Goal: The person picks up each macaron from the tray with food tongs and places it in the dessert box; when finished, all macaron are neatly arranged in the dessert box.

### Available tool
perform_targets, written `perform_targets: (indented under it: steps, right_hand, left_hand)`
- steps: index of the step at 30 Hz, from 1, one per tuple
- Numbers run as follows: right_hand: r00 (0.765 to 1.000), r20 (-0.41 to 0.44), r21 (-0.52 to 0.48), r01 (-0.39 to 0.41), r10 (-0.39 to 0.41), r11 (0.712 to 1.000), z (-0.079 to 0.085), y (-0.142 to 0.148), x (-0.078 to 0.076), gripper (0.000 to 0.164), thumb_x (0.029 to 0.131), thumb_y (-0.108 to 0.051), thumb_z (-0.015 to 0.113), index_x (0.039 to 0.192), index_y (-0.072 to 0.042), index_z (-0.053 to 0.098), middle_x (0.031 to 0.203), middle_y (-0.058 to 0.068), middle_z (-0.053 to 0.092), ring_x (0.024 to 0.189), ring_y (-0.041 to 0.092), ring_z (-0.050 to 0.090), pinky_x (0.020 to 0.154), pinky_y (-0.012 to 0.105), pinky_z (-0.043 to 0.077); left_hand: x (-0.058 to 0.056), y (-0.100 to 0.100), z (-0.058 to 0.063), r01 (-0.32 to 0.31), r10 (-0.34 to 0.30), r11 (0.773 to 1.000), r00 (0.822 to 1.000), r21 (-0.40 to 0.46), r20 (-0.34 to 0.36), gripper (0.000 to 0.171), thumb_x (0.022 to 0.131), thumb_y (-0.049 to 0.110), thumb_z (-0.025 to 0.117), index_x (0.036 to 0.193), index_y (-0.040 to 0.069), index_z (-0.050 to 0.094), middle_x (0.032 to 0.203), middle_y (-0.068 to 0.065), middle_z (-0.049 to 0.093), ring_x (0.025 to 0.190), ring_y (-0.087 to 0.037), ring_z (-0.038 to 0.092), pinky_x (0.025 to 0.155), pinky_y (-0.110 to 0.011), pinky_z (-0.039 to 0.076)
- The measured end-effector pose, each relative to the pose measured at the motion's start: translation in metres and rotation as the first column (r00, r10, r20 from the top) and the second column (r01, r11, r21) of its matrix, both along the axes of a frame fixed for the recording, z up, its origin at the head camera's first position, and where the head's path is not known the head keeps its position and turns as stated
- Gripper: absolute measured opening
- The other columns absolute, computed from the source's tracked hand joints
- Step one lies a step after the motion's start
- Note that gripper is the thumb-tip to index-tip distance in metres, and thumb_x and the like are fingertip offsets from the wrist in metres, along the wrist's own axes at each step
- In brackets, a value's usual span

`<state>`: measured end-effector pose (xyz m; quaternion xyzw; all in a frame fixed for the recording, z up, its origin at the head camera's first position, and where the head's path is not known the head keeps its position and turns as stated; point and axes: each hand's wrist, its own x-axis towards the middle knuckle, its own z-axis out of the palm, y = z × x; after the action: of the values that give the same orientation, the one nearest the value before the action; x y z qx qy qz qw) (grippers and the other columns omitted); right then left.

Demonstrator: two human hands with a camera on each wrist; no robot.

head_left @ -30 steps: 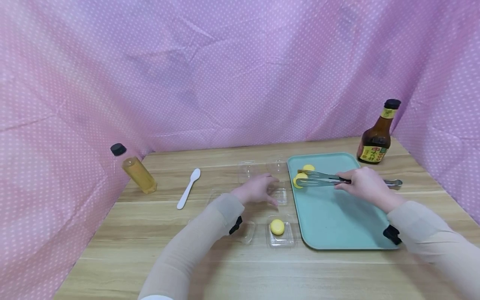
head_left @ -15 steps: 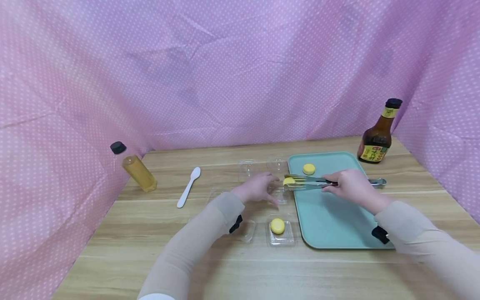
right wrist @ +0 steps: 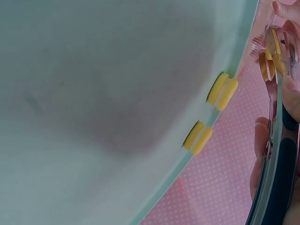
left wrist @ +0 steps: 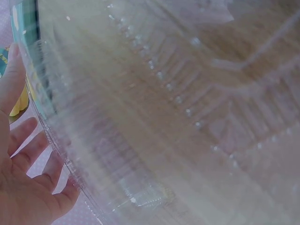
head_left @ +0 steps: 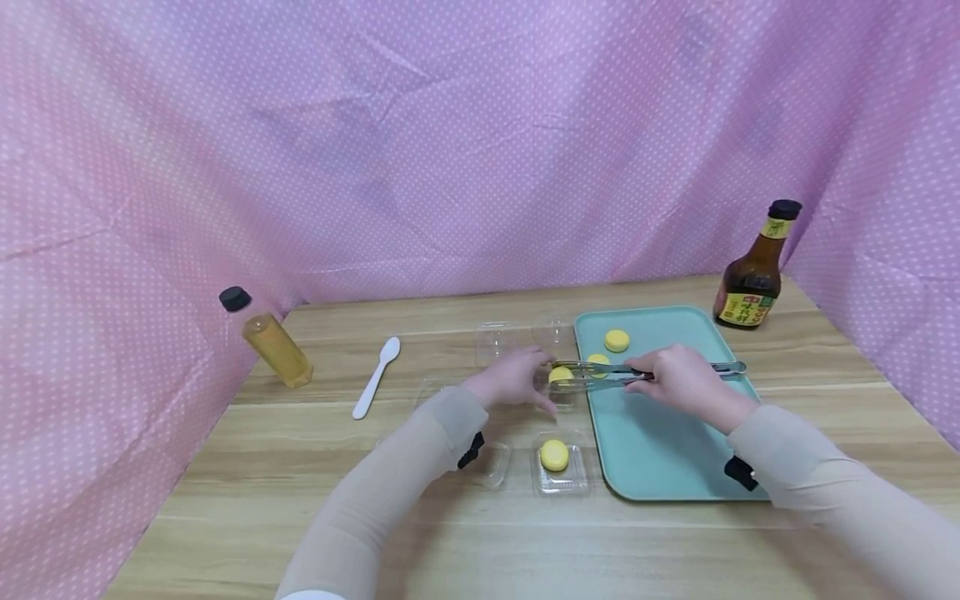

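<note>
My right hand [head_left: 678,379] grips metal tongs [head_left: 600,368] with dark grips, and a yellow macaron [head_left: 560,377] sits between the tong tips. That macaron is over a clear plastic box [head_left: 564,400] just left of the green tray [head_left: 660,450]. Around the box's left side, my left hand [head_left: 517,379] has its thumb and fingers spread. In the left wrist view its fingers [left wrist: 33,154] lie loosely bent along a clear plastic edge; firm contact is hard to tell. Two more yellow macarons, one at the back [head_left: 617,340] and one nearer [head_left: 598,361], lie on the tray.
A nearer clear box [head_left: 562,482] holds another macaron [head_left: 554,456]. More clear plastic [head_left: 495,337] lies around the left hand. A white spoon [head_left: 377,377] and a bottle of yellow liquid [head_left: 277,348] are on the left. A brown sauce bottle [head_left: 750,279] stands back right.
My right hand has moved left with the tongs, carrying one macaron from the tray's left part to over the clear box. My left hand has stayed in place.
</note>
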<state>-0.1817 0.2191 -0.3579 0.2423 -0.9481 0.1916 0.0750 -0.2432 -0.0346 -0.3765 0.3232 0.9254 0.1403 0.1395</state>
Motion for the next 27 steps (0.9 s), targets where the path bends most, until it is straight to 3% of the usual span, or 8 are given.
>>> perform_targets:
  steps: [11, 17, 27]
  right_hand:
    - [1.000, 0.007, 0.034, 0.011, -0.011, 0.999, 0.0011, -0.0064, -0.0028, 0.033, 0.075, -0.016, 0.079, 0.103, 0.002, 0.072, 0.090, 0.014, 0.073, 0.060, 0.007, 0.051, 0.050, 0.020, 0.041]
    - [0.999, 0.040, 0.049, 0.018, -0.020, 0.999, 0.0041, -0.0055, -0.0021, 0.036, 0.077, -0.017, 0.078, 0.107, 0.002, 0.071, 0.091, 0.014, 0.073, 0.059, 0.007, 0.049, 0.049, 0.019, 0.038]
    - [0.998, 0.037, 0.027, 0.040, -0.041, 0.999, 0.0055, 0.0017, 0.0016, 0.038, 0.077, -0.018, 0.077, 0.108, 0.004, 0.069, 0.088, 0.013, 0.073, 0.055, 0.007, 0.044, 0.045, 0.020, 0.032]
  left_hand:
    - [0.0003, -0.0002, -0.0004, -0.004, 0.004, 1.000, 1.000, 0.001, -0.013, 0.090, 0.066, 0.042, 0.082, 0.139, 0.006, 0.043, 0.133, -0.006, 0.053, 0.121, -0.021, 0.052, 0.108, -0.034, 0.038]
    - [0.0001, -0.0007, -0.0009, 0.009, -0.009, 1.000, 1.000, 0.007, -0.026, 0.089, 0.067, 0.041, 0.082, 0.138, 0.004, 0.044, 0.127, -0.006, 0.056, 0.116, -0.020, 0.054, 0.106, -0.032, 0.041]
    - [0.0010, 0.0011, 0.0013, 0.013, -0.014, 0.999, 0.999, -0.041, -0.034, 0.088, 0.069, 0.043, 0.080, 0.140, 0.008, 0.043, 0.140, -0.008, 0.049, 0.127, -0.023, 0.048, 0.112, -0.037, 0.034]
